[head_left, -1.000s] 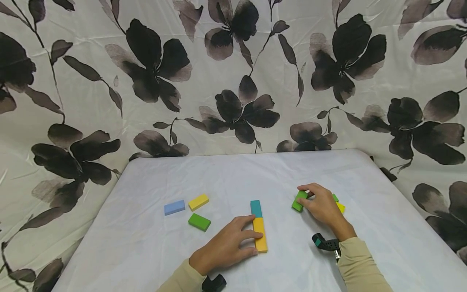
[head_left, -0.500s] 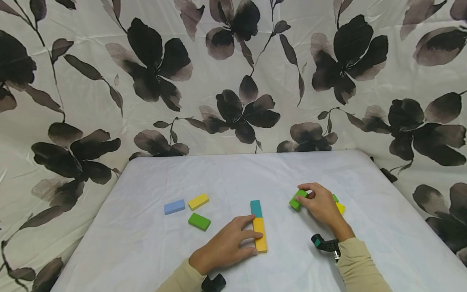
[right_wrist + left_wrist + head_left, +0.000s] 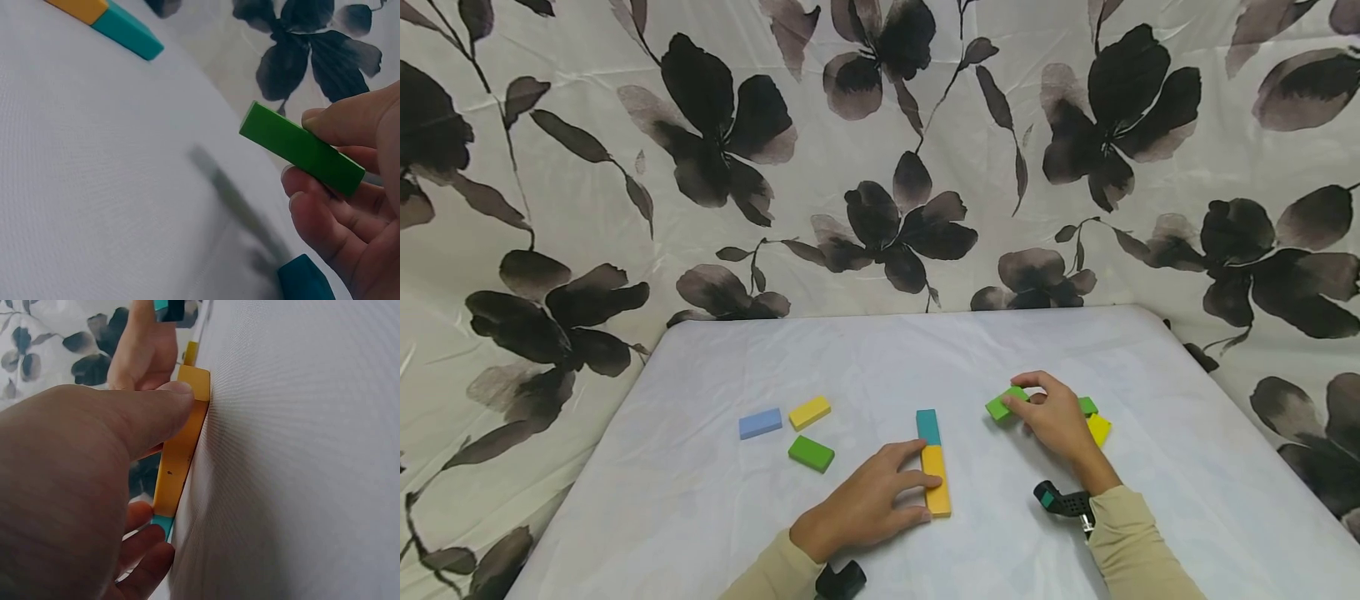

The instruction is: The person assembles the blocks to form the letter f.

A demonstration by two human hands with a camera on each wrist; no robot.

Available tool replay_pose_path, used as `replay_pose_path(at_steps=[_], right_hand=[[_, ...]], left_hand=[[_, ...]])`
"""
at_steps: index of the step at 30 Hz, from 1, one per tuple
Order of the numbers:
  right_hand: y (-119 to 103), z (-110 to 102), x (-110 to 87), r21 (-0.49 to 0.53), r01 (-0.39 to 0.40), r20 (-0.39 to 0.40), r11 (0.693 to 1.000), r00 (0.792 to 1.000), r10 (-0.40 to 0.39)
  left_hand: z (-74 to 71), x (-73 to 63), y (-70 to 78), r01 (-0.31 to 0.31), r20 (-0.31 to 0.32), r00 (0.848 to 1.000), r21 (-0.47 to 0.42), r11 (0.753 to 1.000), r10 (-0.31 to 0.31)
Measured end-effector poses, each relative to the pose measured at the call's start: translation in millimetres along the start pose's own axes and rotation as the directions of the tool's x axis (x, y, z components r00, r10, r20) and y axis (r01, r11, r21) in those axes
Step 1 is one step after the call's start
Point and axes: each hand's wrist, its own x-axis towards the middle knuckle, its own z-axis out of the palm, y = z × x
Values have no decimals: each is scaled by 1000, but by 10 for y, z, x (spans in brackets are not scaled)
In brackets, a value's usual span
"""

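Between the thumb and fingers of my right hand is a green block, held above the tabletop; its shadow falls on the cloth in the right wrist view. My left hand rests at a long yellow-orange block, thumb at its near end and fingers along it toward the far end. A teal block lies end to end with that block. In the left wrist view, the thumb presses the yellow-orange block, with the other fingers near the teal part.
On the left lie a blue block, a yellow block and a green block. Past my right hand sit another green block and a yellow block. A teal block shows below that hand in the right wrist view.
My right hand has lifted the green block slightly and shifted it left, turning it to lie more level. The left hand and the blocks under it have stayed in place.
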Motion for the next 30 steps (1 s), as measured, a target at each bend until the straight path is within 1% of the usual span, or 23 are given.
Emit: replay_pose_path(at_steps=[11,15,20,26,30], right_hand=[[-8,56,-5,35,34,-9,999,999,-33],[-14,52,-7,54,19,-8,998,1000,-19],[-35,60,-10,105,-6,1,994,1000,6],[-53,83,-21,168,-15,17,986,1000,12],[-32,102,-5,184,-18,18,983,1000,15]], left_hand=[[0,-3,15,12,-1,1000,4,1000,-12],[-2,9,16,15,5,1000,11,1000,-15],[-20,16,19,10,3,1000,16,1000,-10],[-14,3,18,17,4,1000,11,1000,-17],[-3,-2,4,10,-1,1000,19,1000,-10]])
